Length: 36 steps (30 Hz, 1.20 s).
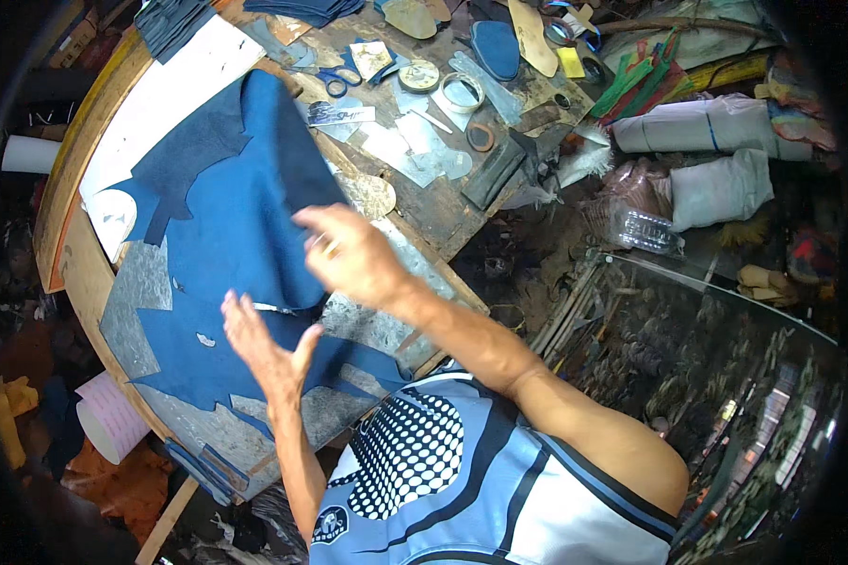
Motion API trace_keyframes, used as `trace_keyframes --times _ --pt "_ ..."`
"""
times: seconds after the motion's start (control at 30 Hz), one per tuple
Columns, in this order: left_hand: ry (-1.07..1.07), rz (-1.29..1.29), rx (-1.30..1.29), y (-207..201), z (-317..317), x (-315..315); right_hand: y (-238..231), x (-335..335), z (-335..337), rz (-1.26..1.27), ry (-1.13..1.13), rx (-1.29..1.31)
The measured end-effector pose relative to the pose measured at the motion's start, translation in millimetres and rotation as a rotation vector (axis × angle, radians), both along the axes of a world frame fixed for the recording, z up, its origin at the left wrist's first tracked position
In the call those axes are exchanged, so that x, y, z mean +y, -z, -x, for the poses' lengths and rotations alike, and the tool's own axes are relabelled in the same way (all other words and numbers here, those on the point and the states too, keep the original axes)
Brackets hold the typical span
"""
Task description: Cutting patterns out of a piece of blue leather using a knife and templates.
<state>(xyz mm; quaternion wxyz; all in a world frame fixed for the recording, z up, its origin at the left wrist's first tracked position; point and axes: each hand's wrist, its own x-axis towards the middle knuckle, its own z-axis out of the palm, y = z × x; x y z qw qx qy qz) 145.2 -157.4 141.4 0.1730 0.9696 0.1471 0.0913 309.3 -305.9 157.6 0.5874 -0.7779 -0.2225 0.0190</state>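
A large dark blue sheet, leather or suede by its look [226, 226], lies bunched and folded over the worktable, its edges notched by curved cut-outs. My left hand [266, 358] rests on the near part of the sheet, fingers stretched out and thumb apart. Just above the fold's right side, my right hand [353, 259] is curled and slightly blurred. Something small and pale shows between its fingers, too unclear to name. Beneath the sheet is a scuffed grey cutting surface [137, 325].
Blue-handled scissors [339, 81], a roll of tape [462, 92] and several cut pieces lie on the wooden bench [405, 202] beyond. A white sheet [174, 94] lies at the far left under the blue one. Wrapped rolls [707, 132] are stacked at right; a pink-white roll [113, 419] stands lower left.
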Motion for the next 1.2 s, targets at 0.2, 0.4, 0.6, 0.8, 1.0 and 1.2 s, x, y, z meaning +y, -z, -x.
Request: trace_keyframes --times 0.2,0.4,0.6,0.8,1.0,1.2 --pt "-0.163 0.592 -0.072 23.1 -33.8 -35.8 -29.4 33.4 21.7 0.220 -0.328 0.048" --pt "-0.097 0.767 -0.071 42.4 -30.1 -28.0 -23.1 16.7 1.3 0.189 -0.415 0.099" --pt "-0.447 0.983 -0.200 9.7 -44.2 -13.1 26.2 -57.2 -53.7 0.498 0.056 -0.104" --pt "-0.506 0.997 -0.074 29.4 -37.9 1.4 69.8 -104.9 -93.8 0.990 0.105 -0.002" --pt "-0.505 0.984 -0.126 45.6 -37.0 11.2 75.9 -105.8 -93.4 0.990 0.072 -0.010" --pt "-0.504 1.151 -0.217 51.0 -39.3 18.4 79.1 -108.3 -100.1 1.037 -0.007 -0.112"
